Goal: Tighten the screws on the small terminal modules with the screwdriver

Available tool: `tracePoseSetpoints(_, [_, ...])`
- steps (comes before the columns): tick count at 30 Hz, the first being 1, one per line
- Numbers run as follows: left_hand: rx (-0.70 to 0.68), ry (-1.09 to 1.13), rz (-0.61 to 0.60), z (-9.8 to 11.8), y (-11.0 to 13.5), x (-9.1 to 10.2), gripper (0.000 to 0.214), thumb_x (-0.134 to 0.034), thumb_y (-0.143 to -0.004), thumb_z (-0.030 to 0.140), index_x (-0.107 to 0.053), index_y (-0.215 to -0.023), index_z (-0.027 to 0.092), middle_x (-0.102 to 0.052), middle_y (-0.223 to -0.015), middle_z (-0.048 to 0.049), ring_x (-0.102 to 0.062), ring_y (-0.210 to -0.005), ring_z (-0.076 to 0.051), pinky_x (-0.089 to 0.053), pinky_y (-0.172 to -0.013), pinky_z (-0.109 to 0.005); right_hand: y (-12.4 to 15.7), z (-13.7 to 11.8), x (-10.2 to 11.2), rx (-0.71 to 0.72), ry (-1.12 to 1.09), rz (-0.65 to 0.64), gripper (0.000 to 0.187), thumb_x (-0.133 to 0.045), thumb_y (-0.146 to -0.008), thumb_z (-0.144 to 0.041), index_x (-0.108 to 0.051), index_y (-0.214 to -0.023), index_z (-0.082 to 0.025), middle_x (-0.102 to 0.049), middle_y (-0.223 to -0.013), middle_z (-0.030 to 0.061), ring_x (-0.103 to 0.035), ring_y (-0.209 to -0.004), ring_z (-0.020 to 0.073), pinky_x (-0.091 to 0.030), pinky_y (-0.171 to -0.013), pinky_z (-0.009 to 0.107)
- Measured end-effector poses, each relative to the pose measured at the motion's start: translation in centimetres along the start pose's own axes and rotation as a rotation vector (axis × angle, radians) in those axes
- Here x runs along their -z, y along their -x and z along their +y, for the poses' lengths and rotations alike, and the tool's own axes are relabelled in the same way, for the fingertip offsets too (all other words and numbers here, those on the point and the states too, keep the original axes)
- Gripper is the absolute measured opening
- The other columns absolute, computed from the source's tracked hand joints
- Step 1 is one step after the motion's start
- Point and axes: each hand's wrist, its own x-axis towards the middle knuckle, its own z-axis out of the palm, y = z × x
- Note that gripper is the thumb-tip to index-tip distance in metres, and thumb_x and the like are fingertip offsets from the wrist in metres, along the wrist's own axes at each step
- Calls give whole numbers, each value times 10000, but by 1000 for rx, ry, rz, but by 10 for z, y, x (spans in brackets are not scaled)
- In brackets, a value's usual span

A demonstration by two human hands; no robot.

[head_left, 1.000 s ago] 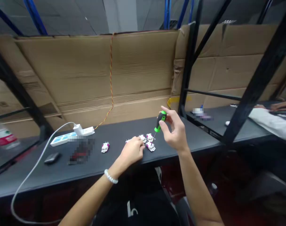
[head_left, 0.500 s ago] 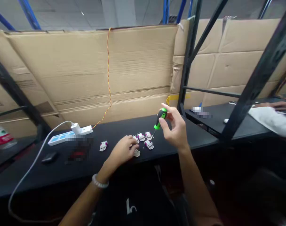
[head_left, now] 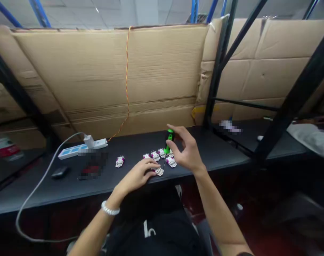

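My right hand (head_left: 184,147) grips the handle of a green and black screwdriver (head_left: 169,139), which points down with its thin shaft near a small white part (head_left: 159,171). That part lies flat at the table's front, and my left hand (head_left: 139,173) holds its left side with thumb and fingers. Whether the tip touches the part I cannot tell. Just behind sit several similar white and purple parts, among them one (head_left: 155,155) in a row and one (head_left: 171,162) to the right, partly behind my right hand. Another white and purple part (head_left: 119,161) lies apart on the left.
On the black table (head_left: 135,142), a white and blue power strip (head_left: 68,152) with a plugged-in charger and white cable stands at left. Nearby lie a dark mouse-like object (head_left: 60,172) and a blurred dark item. Black shelf posts (head_left: 214,89) and cardboard (head_left: 162,71) border the table.
My right hand has brought the screwdriver left and down, from beside the row of parts to the part in my left hand. The camera view has shifted slightly.
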Motion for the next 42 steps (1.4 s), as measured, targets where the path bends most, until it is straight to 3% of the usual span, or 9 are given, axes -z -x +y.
tracePoseSetpoints(7, [-68,48,59,-11,3,-9,288,-640,-1062,219,-756,-1325,235,-728,-1360,-106,-666,-1292,-260,-525,-1189,-470,1,0,-10,3,7,-68,456,-640,-995,-186,-648,-1445,-262,-687,-1160,86,-683,-993,234,-629,-884,402])
tracePoseSetpoints(42, [-52,67,65,-7,0,-9,265,-678,-1023,189,-776,-1266,227,-742,-1288,-94,-688,-1228,-252,-535,-1144,-417,4,2,-12,-21,42,-49,424,-682,-1002,-253,-669,-1424,-290,-668,-1160,76,-696,-971,231,-642,-882,416])
